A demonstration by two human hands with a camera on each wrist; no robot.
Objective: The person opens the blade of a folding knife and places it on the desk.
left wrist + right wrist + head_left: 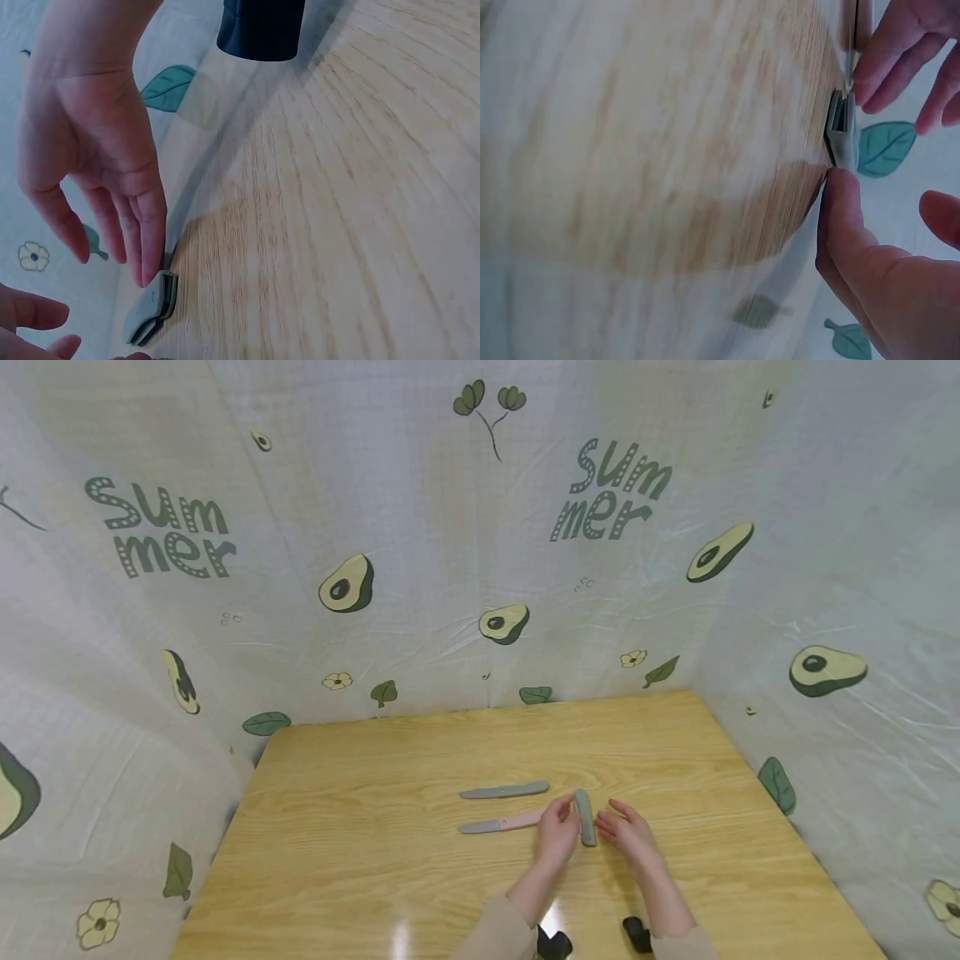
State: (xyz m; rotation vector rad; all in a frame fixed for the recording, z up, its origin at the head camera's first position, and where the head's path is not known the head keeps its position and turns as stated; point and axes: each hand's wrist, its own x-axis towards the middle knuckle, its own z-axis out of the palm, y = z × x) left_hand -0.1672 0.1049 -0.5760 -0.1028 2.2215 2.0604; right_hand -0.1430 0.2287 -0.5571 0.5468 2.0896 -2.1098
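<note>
A folded knife with a grey-green handle (586, 818) stands on its edge on the table, between both hands. My left hand (558, 833) is at its left side, fingers loosely extended with the tips close to the handle. From the other side my right hand (628, 837) reaches in with nearly straight fingers. In the right wrist view its fingertips (844, 180) appear to touch the folded knife (843, 131). An unfolded pink-handled knife (498, 823) lies left of my left hand, which hides its handle end. Behind that lies an unfolded grey-green knife (504, 790).
The wooden table (337, 860) has a printed cloth (420, 527) hanging behind it and at both sides. Black wrist camera mounts (553, 943) sit below each hand.
</note>
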